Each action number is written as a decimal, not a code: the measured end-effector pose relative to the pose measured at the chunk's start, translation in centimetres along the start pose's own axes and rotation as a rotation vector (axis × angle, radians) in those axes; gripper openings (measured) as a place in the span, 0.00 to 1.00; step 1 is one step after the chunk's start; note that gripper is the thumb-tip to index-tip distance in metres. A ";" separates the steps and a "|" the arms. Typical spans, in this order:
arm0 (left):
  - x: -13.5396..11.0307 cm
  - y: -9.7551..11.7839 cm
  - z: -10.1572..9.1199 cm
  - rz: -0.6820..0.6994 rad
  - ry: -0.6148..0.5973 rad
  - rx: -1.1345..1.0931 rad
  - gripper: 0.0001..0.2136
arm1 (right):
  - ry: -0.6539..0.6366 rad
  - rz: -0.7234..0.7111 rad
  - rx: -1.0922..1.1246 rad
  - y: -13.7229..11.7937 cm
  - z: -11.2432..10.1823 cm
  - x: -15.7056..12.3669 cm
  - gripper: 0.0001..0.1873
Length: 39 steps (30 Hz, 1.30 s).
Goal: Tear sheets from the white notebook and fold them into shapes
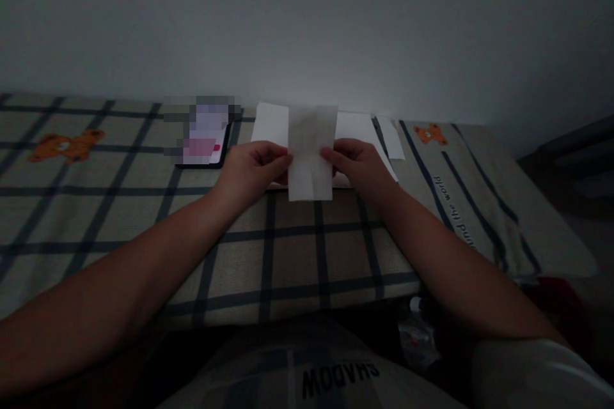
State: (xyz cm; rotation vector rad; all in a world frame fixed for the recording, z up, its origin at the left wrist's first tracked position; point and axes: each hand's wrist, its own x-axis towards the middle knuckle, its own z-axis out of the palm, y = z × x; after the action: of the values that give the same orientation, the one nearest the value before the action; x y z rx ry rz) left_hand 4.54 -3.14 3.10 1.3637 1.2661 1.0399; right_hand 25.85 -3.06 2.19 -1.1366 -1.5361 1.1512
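Observation:
I hold a small white sheet of paper (311, 153) upright between both hands, above a bed with a checked cover (268, 249). My left hand (252, 169) pinches the sheet's left edge, fingers closed. My right hand (359, 165) pinches its right edge the same way. Faint fold lines show on the paper. More white sheets (355, 128) lie flat on the cover just behind my hands.
A phone (204, 137) with a lit screen lies on the cover to the left of the sheets. A narrow white paper strip (391, 137) lies at the right of them. A plain wall rises behind the bed. A small bottle (416, 332) sits low by my right forearm.

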 end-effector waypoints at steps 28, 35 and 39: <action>1.0 -0.7 0.0 -0.025 -0.019 -0.209 0.11 | 0.098 -0.260 -0.214 0.3 -0.3 -0.4 0.13; 0.1 -0.5 0.1 0.134 -0.003 0.000 0.10 | 0.060 -0.208 -0.200 -0.1 0.0 -0.3 0.14; -0.3 -0.7 0.2 0.188 -0.045 0.118 0.11 | -0.022 -0.191 -0.257 0.1 0.3 -0.2 0.15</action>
State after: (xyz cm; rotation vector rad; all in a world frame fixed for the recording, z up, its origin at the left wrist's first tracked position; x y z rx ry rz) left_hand 4.61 -3.48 2.34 1.6125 1.1987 1.0696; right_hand 25.63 -3.24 2.02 -1.1172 -1.8056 0.8586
